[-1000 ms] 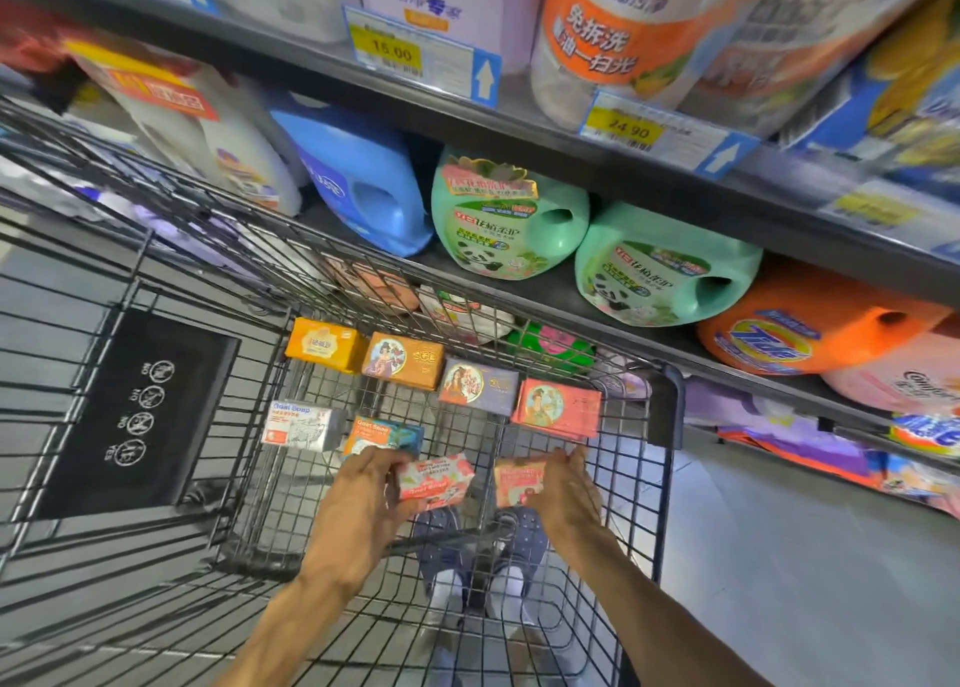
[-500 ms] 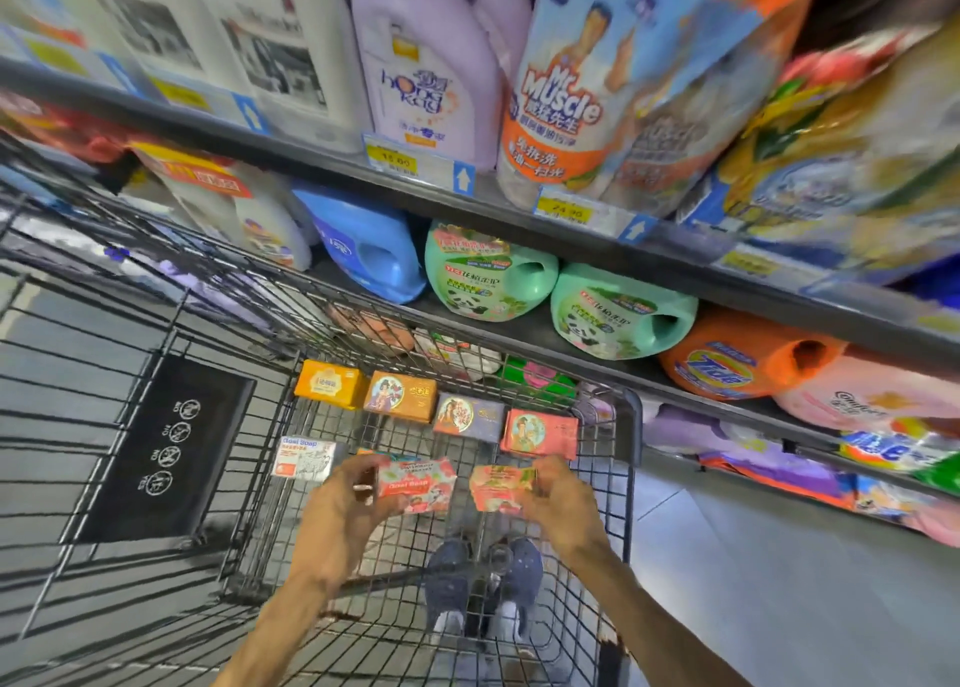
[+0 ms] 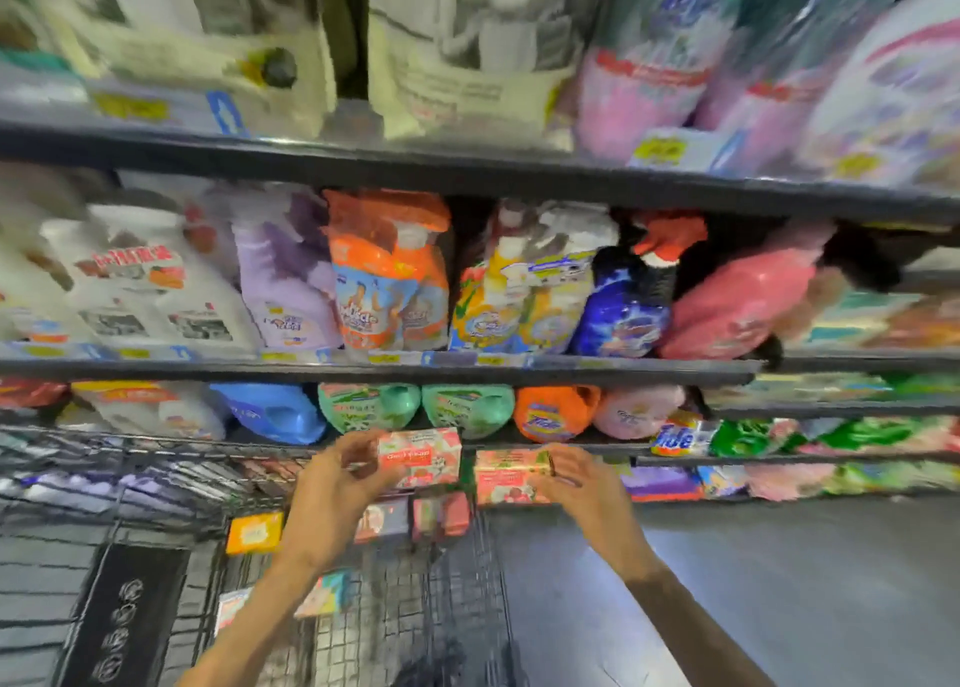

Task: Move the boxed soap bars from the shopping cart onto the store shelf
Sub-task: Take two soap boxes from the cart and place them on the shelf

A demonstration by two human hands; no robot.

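Hands apart: our left hand (image 3: pixel 332 499) grips pink-red soap box (image 3: pixel 420 456), right hand (image 3: pixel 587 489) another (image 3: pixel 511 476), long axes seemingly sideways, dark shelf (image 3: pixel 363 369) ahead.

Dark metal shelf boards (image 3: pixel 467 177) ran in tiers across the view, crowded with blurred detergent bags and jugs, among them a blue plastic jug (image 3: pixel 275 412) and an orange one (image 3: pixel 553 411). Yellow price tags (image 3: pixel 661 150) lined the edges. Below right lay smooth grey floor (image 3: pixel 779 572).
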